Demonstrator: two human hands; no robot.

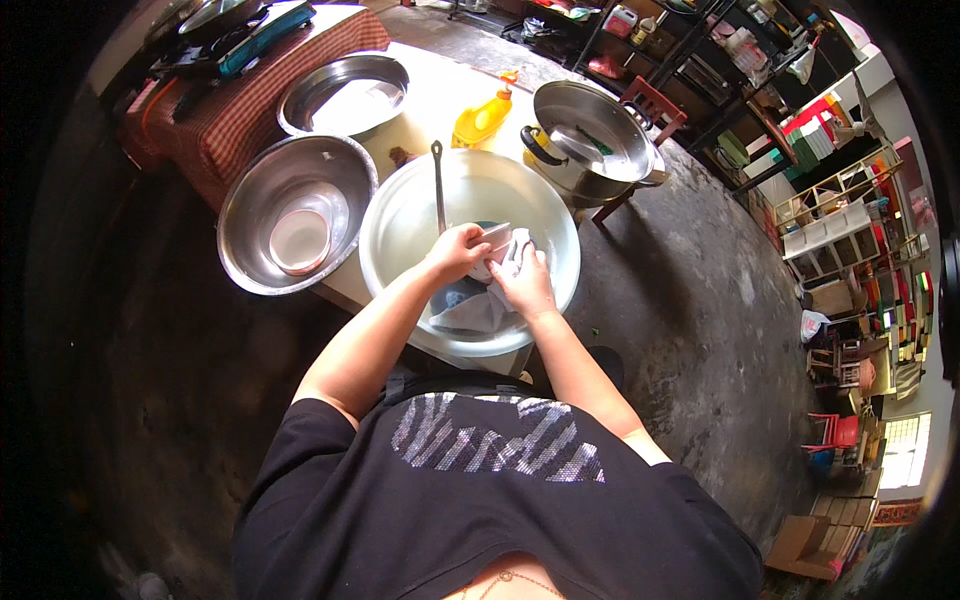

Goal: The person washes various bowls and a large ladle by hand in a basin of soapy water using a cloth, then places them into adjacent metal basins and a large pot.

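Note:
Both my hands are inside a large pale plastic basin. My left hand is shut on a small whitish dish, whose exact shape is partly hidden by the fingers. My right hand holds a white cloth against the dish. More of the cloth lies low in the basin, below my hands. A long-handled utensil leans on the basin's far wall, its lower end hidden. Dark items in the bottom of the basin are too covered to name.
Left of the basin, a steel bowl holds stacked bowls. Behind are an oval steel pan, a yellow pump bottle and a large steel pot with black handles. A burner stands on the checked-cloth table.

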